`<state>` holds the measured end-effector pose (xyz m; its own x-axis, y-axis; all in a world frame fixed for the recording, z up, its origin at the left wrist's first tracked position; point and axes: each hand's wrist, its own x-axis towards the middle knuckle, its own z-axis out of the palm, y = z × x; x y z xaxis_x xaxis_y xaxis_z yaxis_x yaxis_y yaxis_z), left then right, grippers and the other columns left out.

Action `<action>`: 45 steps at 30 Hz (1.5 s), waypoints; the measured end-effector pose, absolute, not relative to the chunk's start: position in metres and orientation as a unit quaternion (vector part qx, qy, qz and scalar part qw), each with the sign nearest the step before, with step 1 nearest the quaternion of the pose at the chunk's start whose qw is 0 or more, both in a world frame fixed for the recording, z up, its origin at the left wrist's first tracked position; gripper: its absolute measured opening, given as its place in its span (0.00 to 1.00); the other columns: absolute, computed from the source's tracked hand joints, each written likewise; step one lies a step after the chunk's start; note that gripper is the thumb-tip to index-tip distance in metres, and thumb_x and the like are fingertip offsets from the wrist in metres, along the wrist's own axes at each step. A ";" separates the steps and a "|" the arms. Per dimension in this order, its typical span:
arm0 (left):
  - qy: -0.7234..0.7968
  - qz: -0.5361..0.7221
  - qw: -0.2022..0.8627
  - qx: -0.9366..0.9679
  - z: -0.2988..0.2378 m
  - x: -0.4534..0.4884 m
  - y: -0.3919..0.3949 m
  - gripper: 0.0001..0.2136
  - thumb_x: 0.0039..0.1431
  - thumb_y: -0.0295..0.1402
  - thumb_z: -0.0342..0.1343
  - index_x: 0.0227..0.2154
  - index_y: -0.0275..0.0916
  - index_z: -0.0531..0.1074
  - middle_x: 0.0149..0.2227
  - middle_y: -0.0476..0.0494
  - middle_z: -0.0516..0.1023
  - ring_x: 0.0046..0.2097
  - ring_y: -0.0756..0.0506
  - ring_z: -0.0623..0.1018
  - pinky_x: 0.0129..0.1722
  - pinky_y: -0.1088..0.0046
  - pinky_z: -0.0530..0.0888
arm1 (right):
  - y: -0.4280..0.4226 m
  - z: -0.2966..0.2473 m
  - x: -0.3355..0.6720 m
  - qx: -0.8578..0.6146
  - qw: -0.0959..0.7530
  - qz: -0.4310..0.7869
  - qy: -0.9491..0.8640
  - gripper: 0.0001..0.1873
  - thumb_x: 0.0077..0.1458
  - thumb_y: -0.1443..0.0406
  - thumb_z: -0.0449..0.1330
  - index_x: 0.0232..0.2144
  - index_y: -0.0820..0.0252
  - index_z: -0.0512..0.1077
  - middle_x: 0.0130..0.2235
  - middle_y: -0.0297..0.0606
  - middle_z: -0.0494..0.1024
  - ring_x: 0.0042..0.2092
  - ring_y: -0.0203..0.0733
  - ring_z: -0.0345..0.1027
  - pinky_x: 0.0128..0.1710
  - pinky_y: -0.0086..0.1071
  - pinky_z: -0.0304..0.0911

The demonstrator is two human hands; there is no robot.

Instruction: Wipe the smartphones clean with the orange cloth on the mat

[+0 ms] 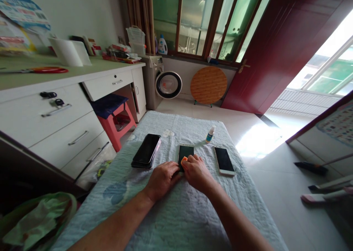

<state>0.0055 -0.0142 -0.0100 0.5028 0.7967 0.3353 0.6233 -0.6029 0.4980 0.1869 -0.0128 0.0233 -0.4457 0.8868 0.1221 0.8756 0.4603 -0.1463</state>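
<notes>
Head view: right hand [196, 170] pinches orange pad [184, 162] on middle phone [186, 151]; left hand [164, 176] at its near-left edge, grip unclear. Middle phone lies on quilted cloth [190, 124], between phone stack [147, 149] and single phone [224, 160]. Probably wiping; next stroke needs it held steady.

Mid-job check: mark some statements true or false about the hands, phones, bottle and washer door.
1. The right hand holds an orange item on the middle phone. True.
2. The bottle stands upright on the cover. True.
3. The left hand grips the bottle. False: it is at the middle phone's near left side.
4. The phone stack lies right of both hands. False: it is on the left side.
5. The washer door is open. True.
</notes>
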 end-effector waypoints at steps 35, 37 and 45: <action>0.426 0.287 0.130 0.848 -0.015 0.005 -0.016 0.05 0.59 0.29 0.59 0.39 0.41 0.73 0.42 0.45 0.78 0.44 0.44 0.78 0.46 0.68 0.74 | -0.032 0.015 0.210 -0.577 0.166 0.089 -0.795 0.07 0.56 0.71 0.57 0.28 0.56 0.72 0.33 0.34 0.70 0.39 0.39 0.59 0.39 0.32 0.48; 0.425 0.287 0.131 0.848 -0.015 0.005 -0.017 0.05 0.60 0.29 0.58 0.39 0.41 0.73 0.42 0.45 0.78 0.44 0.44 0.78 0.46 0.68 0.74 | -0.033 0.014 0.209 -0.575 0.165 0.084 -0.797 0.07 0.56 0.71 0.57 0.28 0.56 0.72 0.32 0.34 0.70 0.39 0.39 0.59 0.39 0.32 0.48; 0.425 0.292 0.157 0.842 -0.011 0.005 -0.016 0.05 0.62 0.32 0.55 0.39 0.42 0.74 0.41 0.46 0.79 0.43 0.45 0.78 0.45 0.69 0.74 | -0.039 0.011 0.195 -0.523 0.171 0.064 -0.833 0.08 0.62 0.67 0.54 0.33 0.55 0.72 0.34 0.34 0.70 0.39 0.38 0.59 0.41 0.31 0.48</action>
<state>0.0051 -0.0158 -0.0112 0.4681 0.8081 0.3576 0.6244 -0.5888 0.5132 0.1945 -0.0393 0.0113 -0.3944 0.8926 0.2184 0.8486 0.4449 -0.2863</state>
